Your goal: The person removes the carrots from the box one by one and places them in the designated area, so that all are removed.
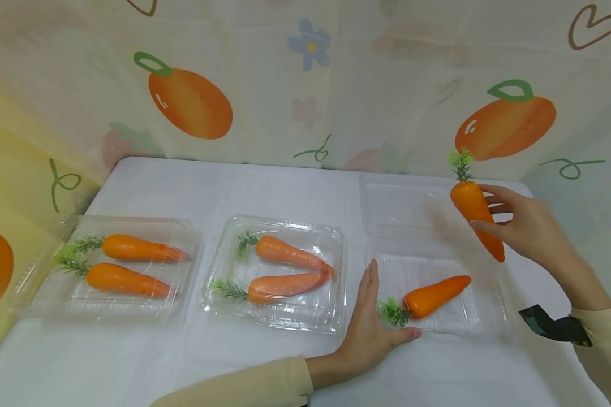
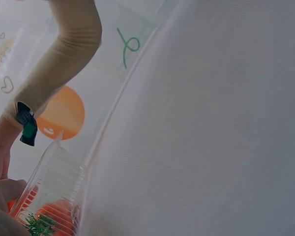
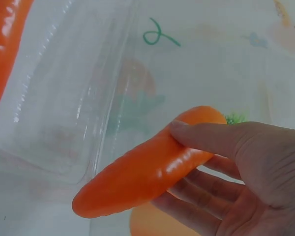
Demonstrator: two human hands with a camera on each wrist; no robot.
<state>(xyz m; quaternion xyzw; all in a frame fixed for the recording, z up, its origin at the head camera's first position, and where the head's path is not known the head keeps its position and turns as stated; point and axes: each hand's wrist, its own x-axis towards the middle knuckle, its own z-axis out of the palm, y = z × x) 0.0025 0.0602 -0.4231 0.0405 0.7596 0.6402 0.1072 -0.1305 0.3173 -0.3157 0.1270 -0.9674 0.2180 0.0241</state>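
My right hand (image 1: 529, 226) pinches an orange toy carrot (image 1: 469, 200) above the right side of the table. Its green leafy top points up and its tip angles down to the right; the right wrist view shows the thumb laid across the carrot (image 3: 142, 169) and fingers beneath. Below stands a clear plastic clamshell box (image 1: 491, 308) with its lid (image 1: 402, 206) folded back. Inside it one carrot (image 1: 435, 297) lies slanted, leaves toward the left. Fingers extended and thumb spread, my left hand (image 1: 369, 333) rests at the box's front left corner.
Two closed clear boxes stand to the left, a middle box (image 1: 338, 282) and a far left box (image 1: 46, 294), each with two carrots inside. All sit on a white-covered table (image 1: 265, 186). Behind it hangs a printed curtain (image 1: 377, 85).
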